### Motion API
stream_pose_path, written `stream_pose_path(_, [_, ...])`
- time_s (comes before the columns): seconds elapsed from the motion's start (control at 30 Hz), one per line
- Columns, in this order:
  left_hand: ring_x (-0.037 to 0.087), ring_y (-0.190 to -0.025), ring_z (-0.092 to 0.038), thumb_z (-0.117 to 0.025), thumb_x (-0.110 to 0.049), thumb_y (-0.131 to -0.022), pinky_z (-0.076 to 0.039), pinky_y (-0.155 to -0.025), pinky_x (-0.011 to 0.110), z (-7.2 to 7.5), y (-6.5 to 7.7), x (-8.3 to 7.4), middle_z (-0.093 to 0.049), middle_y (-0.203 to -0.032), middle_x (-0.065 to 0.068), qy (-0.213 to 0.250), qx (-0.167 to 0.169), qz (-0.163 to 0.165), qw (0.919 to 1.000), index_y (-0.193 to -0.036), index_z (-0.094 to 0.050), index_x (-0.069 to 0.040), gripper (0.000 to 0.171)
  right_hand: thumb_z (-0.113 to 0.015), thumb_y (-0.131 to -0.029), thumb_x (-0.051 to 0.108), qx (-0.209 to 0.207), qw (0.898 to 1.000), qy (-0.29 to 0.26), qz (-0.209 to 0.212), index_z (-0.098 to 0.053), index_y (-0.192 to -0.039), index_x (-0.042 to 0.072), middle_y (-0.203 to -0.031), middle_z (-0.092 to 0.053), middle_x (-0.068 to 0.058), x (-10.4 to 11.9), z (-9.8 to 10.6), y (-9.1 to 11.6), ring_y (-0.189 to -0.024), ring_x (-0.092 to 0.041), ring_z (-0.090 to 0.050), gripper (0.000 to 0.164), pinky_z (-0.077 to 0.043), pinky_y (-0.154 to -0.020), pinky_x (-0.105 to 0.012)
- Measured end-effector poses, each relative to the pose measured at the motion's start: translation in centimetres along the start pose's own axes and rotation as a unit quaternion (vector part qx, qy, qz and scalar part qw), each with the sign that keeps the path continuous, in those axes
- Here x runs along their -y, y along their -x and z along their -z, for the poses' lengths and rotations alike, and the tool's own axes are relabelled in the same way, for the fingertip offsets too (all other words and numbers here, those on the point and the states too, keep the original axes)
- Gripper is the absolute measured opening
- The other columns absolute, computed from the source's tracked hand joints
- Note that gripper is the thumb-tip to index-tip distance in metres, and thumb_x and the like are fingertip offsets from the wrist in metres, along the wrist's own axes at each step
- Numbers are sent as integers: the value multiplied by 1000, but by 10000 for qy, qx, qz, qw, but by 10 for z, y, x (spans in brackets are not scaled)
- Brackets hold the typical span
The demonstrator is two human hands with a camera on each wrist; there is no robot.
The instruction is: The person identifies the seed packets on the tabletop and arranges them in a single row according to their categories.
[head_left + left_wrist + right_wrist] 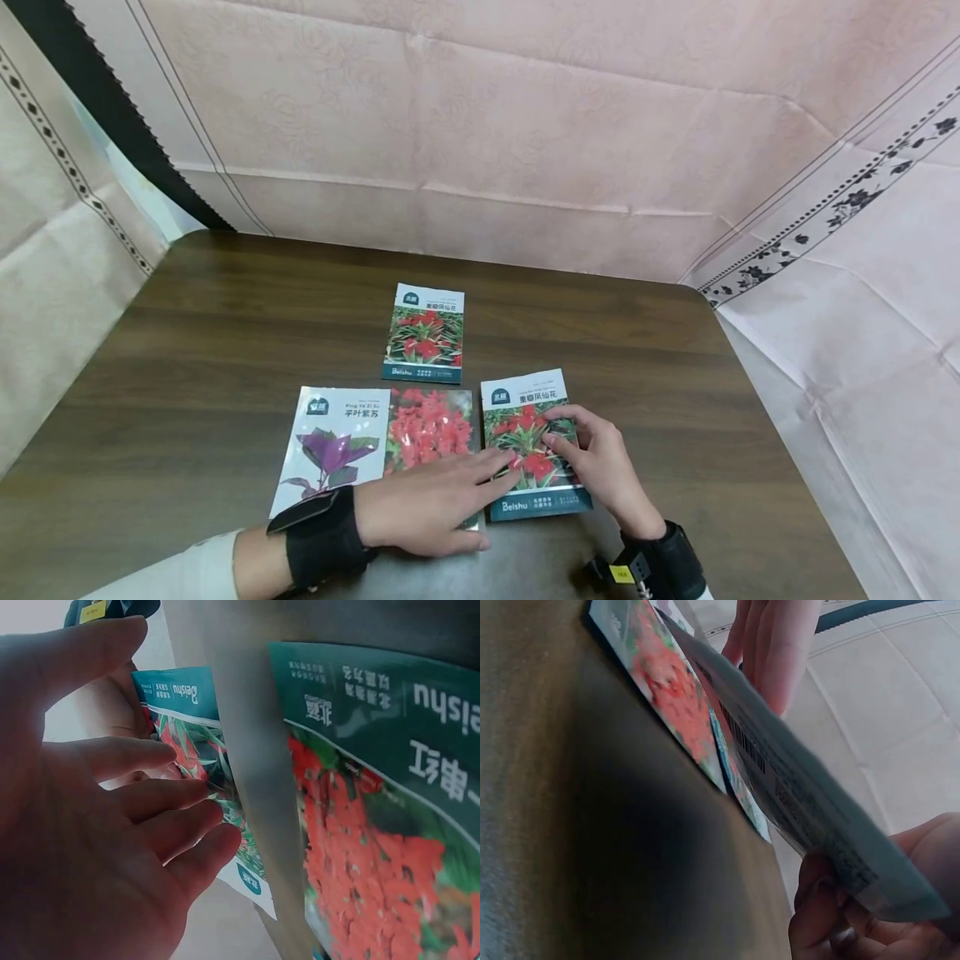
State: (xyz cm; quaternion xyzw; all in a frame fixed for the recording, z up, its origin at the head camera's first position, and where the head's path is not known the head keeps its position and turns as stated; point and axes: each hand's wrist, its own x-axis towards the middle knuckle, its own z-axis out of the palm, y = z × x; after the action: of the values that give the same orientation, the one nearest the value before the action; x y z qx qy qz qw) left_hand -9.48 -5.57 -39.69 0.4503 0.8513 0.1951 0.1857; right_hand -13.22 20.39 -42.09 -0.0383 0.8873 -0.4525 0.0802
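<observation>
your right fingers [577, 414] are pinching a packet [525, 423] above the worktop [637, 358]; your left fingers [489, 462], near-straight, sit at its face, gripping nothing; a twin [425, 333] lies toward the far edge.

brown wood-grain table [660, 375] beneath left hand [431, 508] and right hand [603, 467], creased pale cloth [487, 125] beyond both, black jagged-edged strip [116, 117] to their left, floral border [855, 202] to their right

The table [637, 350] leaves room at far left and far right — left hand [431, 504], right hand [600, 467] and held packet [529, 448] crowd the near middle.
</observation>
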Motion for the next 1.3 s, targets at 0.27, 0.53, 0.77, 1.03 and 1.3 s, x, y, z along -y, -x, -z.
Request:
stream_pose_path(0.27, [20,-147,-28,-55,-46,-96,-37,-114,44,-5,-5,3,-23,-161,1,-36,155,-38,9999,-154,-25,-20,71,-71,-87,12,-62,10000,71,-13,-68,-113,18,-116,-66,-11,-7,-5,-2,-62,-13,-61,26,-48,-57,-21])
stream_pose_path(0.53, [18,-148,-27,-55,-47,-96,-34,-116,44,-9,-9,6,-23,-161,1,-5,306,25,9995,-154,-26,-19,71,-70,-88,13,-22,9999,-1,-105,-67,-112,18,-111,-66,-12,-11,-9,-3,-50,-13,-55,25,-41,-45,-22])
stream_pose_path(0.77, [17,-147,-28,-56,-47,-95,-33,-116,44,-11,-11,10,-27,-160,2,127,373,104,9992,-153,-28,-20,70,-71,-87,13,-22,9999,63,-152,-67,-113,19,-114,-65,-11,-14,-13,-4,-49,-12,-53,26,-39,-44,-22])
stream_pose_path(1.03, [17,-147,-28,-56,-46,-95,-33,-117,44,-13,-12,11,-28,-160,2,129,438,160,9988,-153,-29,-20,69,-71,-87,12,6,9996,150,-220,-68,-113,18,-111,-66,-10,-14,-15,-4,-48,-11,-48,26,-36,-45,-21])
stream_pose_path(1.3, [17,-147,-29,-57,-47,-94,-32,-117,45,-16,-14,13,-29,-159,2,8,501,167,9986,-152,-31,-21,69,-71,-88,14,148,9994,308,-96,-68,-113,17,-109,-67,-7,-14,-15,-5,-48,-7,-38,25,-33,-49,-19])
